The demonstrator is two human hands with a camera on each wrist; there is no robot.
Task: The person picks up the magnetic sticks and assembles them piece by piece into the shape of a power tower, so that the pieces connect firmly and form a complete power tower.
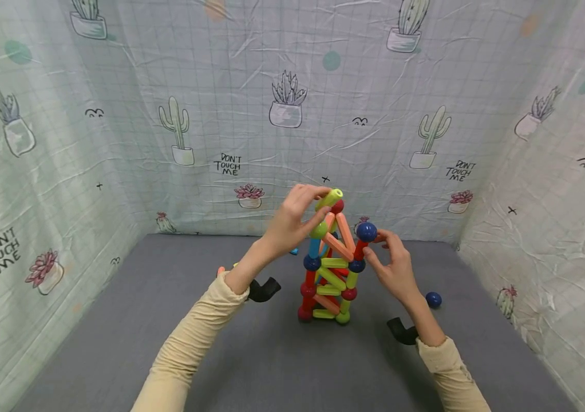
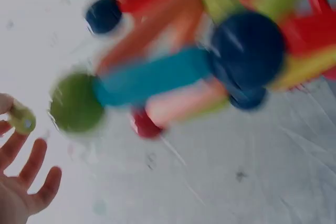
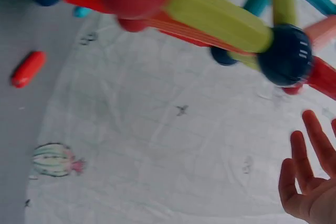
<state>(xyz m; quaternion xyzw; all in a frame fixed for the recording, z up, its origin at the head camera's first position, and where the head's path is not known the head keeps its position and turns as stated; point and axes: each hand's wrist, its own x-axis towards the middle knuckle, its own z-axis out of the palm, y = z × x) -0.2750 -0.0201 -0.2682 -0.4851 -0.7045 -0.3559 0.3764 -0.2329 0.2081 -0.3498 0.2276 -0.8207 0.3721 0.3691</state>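
Observation:
A tower of coloured magnetic rods and balls (image 1: 312,262) stands upright on the table. Above its left top corner, my left hand (image 1: 292,216) pinches a lime-green rod (image 1: 331,198) between thumb and fingers. In the left wrist view that rod (image 2: 22,119) is apart from the green ball (image 2: 77,103) capping a blue rod (image 2: 155,77). On the tower's right side, my right hand (image 1: 394,266) is spread beside a red rod (image 1: 360,250) topped by a blue ball (image 1: 367,232). The right wrist view has its fingers (image 3: 311,148) loosely extended, holding nothing visible; its thumb is hidden there.
A loose blue ball (image 1: 433,300) lies on the grey table (image 1: 282,366) to the right. A red rod (image 3: 28,69) lies beyond the tower, and small pieces peek out behind my left forearm. Patterned cloth (image 1: 220,114) encloses the back and sides.

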